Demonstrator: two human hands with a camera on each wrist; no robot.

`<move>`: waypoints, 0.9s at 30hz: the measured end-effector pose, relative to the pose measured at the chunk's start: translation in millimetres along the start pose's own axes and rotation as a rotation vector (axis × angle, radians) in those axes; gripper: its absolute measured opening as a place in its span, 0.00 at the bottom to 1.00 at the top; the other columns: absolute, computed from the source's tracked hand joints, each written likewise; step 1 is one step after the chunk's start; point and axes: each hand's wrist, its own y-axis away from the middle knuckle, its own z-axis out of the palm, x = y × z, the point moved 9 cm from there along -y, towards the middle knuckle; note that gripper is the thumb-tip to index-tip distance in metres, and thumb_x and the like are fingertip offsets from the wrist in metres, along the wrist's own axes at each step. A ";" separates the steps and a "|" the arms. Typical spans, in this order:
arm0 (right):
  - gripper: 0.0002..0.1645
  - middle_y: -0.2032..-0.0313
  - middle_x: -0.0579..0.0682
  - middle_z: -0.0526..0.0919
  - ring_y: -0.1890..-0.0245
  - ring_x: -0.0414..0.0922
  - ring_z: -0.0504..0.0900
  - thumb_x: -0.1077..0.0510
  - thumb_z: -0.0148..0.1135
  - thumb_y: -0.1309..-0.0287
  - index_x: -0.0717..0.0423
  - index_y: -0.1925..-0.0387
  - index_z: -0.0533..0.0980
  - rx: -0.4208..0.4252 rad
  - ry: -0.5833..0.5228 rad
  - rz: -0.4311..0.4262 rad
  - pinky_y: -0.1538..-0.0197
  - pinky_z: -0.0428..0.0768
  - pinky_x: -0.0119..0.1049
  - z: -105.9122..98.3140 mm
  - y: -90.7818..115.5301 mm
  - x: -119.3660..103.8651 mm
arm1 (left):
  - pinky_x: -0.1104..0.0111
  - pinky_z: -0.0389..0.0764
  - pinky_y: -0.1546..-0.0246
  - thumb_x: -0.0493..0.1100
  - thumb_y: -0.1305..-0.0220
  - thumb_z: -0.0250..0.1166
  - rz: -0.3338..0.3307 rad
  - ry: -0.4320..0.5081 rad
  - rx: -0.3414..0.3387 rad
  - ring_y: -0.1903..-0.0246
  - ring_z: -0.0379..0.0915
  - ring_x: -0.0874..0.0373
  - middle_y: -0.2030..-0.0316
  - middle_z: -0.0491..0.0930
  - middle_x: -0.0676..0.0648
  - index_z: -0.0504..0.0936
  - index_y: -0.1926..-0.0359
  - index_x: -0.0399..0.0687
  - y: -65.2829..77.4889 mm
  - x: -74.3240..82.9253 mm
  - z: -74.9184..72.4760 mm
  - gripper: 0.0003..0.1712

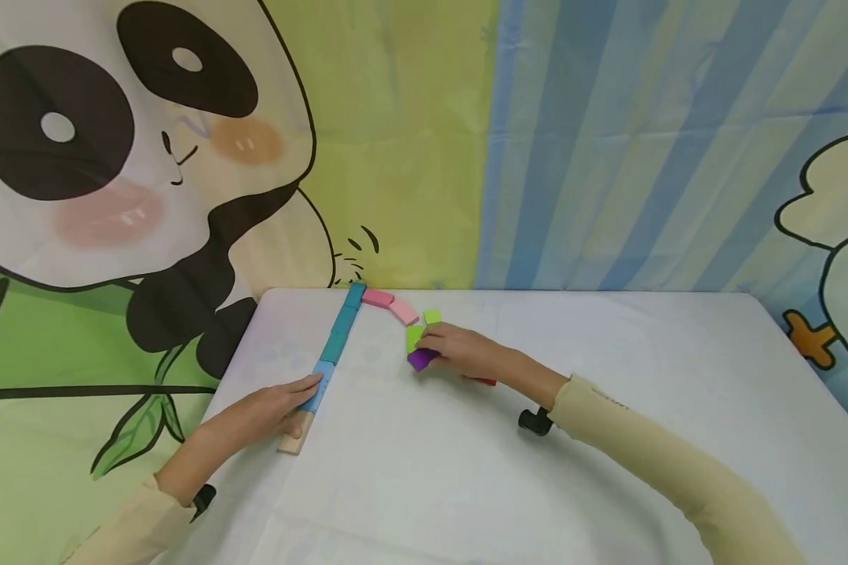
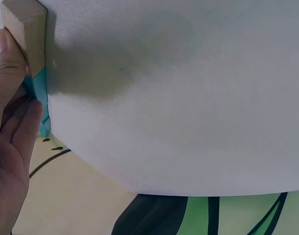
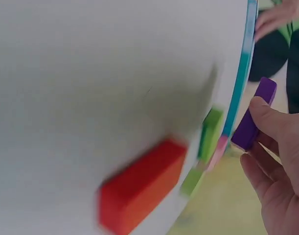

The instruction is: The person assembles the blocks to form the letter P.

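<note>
My right hand [image 1: 459, 349] pinches a purple block [image 3: 254, 115] between thumb and fingers. In the head view it is near a light green block [image 1: 414, 337], with another green block [image 1: 433, 316] behind. A red block [image 3: 142, 186] lies on the table, mostly hidden behind the right hand in the head view. My left hand [image 1: 272, 408] rests against a straight row of blocks, its fingers fairly straight. The row runs from a plain wooden block [image 1: 295, 435] through a light blue block [image 1: 315, 392] to teal blocks [image 1: 338, 333].
Two pink blocks [image 1: 390, 304] curve away from the row's far end. The white table [image 1: 608, 353] ends at a printed cloth backdrop [image 1: 396, 157] with a panda and stripes. A dark device [image 1: 535, 421] sits at the right wrist.
</note>
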 end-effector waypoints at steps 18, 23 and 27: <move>0.17 0.52 0.47 0.82 0.49 0.43 0.76 0.50 0.65 0.40 0.50 0.50 0.81 -0.162 0.175 -0.046 0.44 0.78 0.33 41.3 -34.1 -22.1 | 0.56 0.79 0.46 0.43 0.40 0.66 -0.047 0.057 -0.029 0.39 0.72 0.40 0.31 0.64 0.35 0.66 0.33 0.31 -0.7 -3.6 -0.9 0.37; 0.24 0.45 0.49 0.79 0.42 0.46 0.74 0.48 0.65 0.40 0.52 0.44 0.77 -0.133 0.171 0.022 0.39 0.77 0.37 32.1 -22.6 -18.3 | 0.56 0.80 0.46 0.44 0.39 0.66 -0.040 0.064 -0.034 0.39 0.72 0.39 0.32 0.65 0.34 0.67 0.33 0.31 -1.0 -2.5 0.5 0.37; 0.29 0.43 0.52 0.78 0.41 0.48 0.74 0.47 0.65 0.40 0.54 0.40 0.75 -0.094 0.123 0.216 0.40 0.78 0.42 13.2 6.3 -2.2 | 0.56 0.80 0.47 0.43 0.38 0.66 -0.031 0.039 -0.018 0.40 0.73 0.40 0.32 0.66 0.35 0.67 0.34 0.31 -0.4 -1.9 0.2 0.35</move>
